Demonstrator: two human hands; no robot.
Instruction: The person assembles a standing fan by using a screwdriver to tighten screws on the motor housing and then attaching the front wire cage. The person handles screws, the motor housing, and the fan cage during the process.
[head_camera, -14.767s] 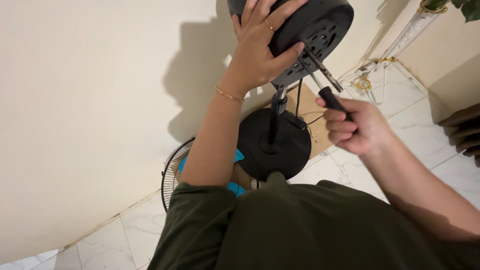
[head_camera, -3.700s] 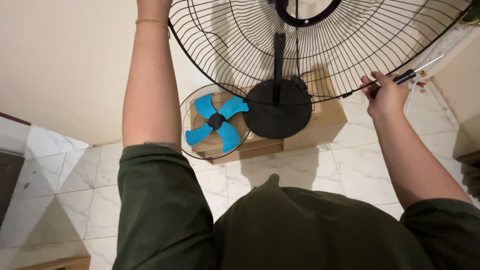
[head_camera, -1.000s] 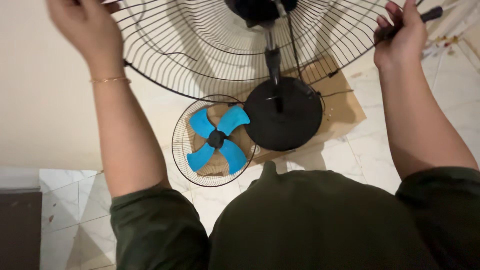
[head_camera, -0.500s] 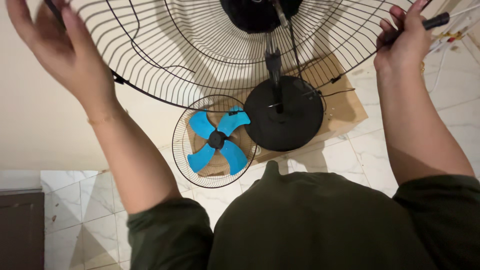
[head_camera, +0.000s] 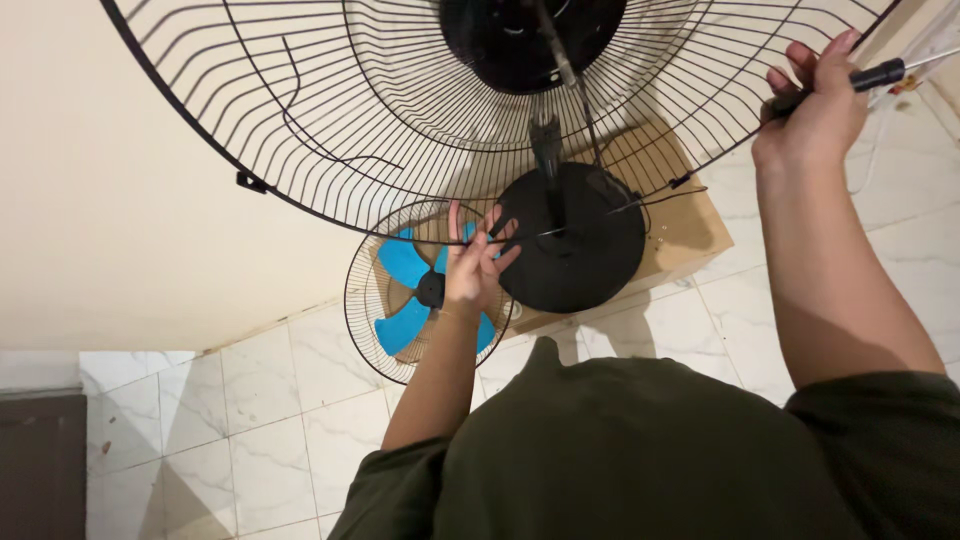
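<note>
The right hand (head_camera: 815, 110) gripped the rim of the big black wire guard (head_camera: 330, 130) together with a black-handled screwdriver (head_camera: 865, 77). Below the guard, the left hand (head_camera: 472, 265) reached down with fingers spread, holding nothing, over the blue fan blade (head_camera: 410, 290).

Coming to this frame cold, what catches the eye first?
A large black wire fan guard fills the top of the view, mounted on a black stand fan; the right hand grips its right rim together with a black-handled screwdriver. Below, the left hand reaches down over a second wire guard with a bright blue fan blade lying on the white tiled floor.
</note>
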